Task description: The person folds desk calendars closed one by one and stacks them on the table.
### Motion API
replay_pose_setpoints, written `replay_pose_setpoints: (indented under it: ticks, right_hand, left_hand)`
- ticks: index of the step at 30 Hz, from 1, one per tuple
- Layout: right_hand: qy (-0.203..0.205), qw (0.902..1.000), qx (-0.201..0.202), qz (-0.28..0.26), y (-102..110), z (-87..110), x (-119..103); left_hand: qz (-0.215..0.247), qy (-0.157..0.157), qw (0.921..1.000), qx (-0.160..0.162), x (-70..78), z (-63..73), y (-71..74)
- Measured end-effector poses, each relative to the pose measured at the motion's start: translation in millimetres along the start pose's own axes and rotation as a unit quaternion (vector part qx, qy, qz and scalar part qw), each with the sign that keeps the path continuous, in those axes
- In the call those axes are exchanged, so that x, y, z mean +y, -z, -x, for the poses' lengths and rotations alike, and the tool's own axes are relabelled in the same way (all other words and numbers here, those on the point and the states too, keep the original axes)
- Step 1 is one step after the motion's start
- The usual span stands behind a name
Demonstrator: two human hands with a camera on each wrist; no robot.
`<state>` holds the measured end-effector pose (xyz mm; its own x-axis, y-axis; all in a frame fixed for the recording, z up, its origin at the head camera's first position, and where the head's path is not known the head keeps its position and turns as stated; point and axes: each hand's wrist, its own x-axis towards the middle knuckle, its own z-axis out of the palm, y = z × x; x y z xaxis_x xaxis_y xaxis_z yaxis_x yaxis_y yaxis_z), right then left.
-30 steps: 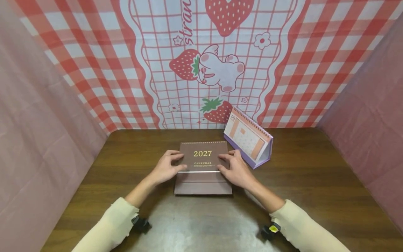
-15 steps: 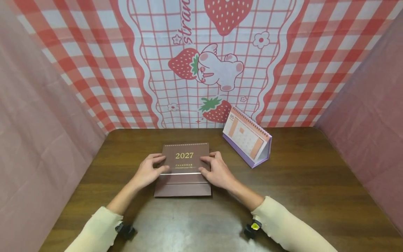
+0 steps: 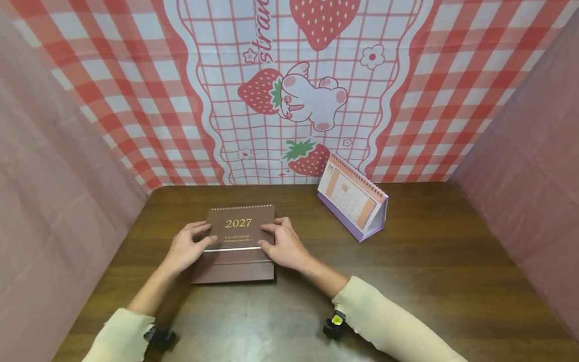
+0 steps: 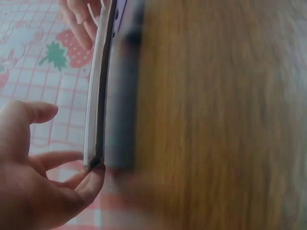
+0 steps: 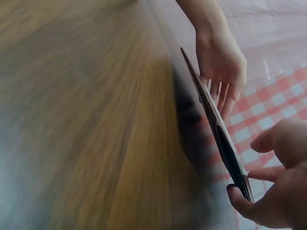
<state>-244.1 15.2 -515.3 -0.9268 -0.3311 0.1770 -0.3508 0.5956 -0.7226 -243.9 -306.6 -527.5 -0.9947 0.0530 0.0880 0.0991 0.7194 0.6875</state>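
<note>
Head view: where is the brown calendar (image 3: 237, 243)?
Lower centre-left of frame, left hand (image 3: 186, 246) and right hand (image 3: 287, 245) gripping its sides
Which step?
Probably a two-handed carry; next calls for level hands

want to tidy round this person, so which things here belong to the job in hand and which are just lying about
In the job:
brown calendar, marked 2027
left hand, gripping its left edge
right hand, gripping its right edge

Apparently just about:
purple-edged calendar, untouched, standing on the table
strawberry cloth, behind the table
</note>
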Motion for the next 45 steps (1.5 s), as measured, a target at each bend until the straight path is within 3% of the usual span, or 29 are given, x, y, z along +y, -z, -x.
replay_pose_setpoints:
  ticks: [7,8,11,13,15,18,24,26,29,35,42,45]
  right_hand:
    - [0.001,0.9999,-0.013,-0.011,-22,-12.2,-16]
    - [-0.003,0.9998,-0.017,-0.009,-26,-14.6,-18]
    - [-0.012,0.9994,-0.032,-0.003,-36,-22.1,-22]
    - [-0.015,0.9992,-0.036,-0.006,-40,-25.2,-26]
    - [-0.016,0.9992,-0.037,-0.008,-42,-27.0,-31]
    - [-0.014,0.9993,-0.031,-0.015,-42,-27.1,-39]
    - [-0.022,0.9986,-0.033,-0.034,-43,-25.9,-52]
    - [-0.026,0.9982,-0.039,-0.038,-45,-26.5,-54]
    - [-0.029,0.9977,-0.046,-0.04,-49,-28.3,-55]
    - [-0.04,0.9965,-0.062,-0.04,-57,-31.7,-54]
    - [-0.038,0.9966,-0.061,-0.042,-57,-29.8,-60]
    - [-0.04,0.9965,-0.059,-0.044,-56,-27.6,-64]
  left_hand:
    - [-0.012,0.012,0.9997,0.016,-23.9,3.9,22.7]
    - [-0.007,0.015,0.9998,0.013,-23.7,5.8,27.2]
    - [-0.026,0.028,0.9983,0.045,-18.5,13.0,34.7]
    - [-0.011,0.032,0.9986,0.041,-14.2,16.3,41.4]
    - [-0.016,0.039,0.9977,0.053,-16.1,15.9,43.1]
    - [-0.007,0.041,0.9983,0.041,-19.4,14.1,47.7]
    - [-0.035,0.049,0.9967,0.055,-41.6,3.8,46.5]
    - [-0.025,0.047,0.9978,0.039,-42.2,2.9,50.3]
    - [-0.032,0.064,0.9967,0.037,-32.6,4.0,53.7]
    - [-0.023,0.087,0.9959,-0.006,-5.0,10.5,64.6]
    - [-0.033,0.089,0.9954,0.011,-12.0,6.8,62.0]
    - [-0.011,0.102,0.9947,-0.008,5.1,12.8,65.8]
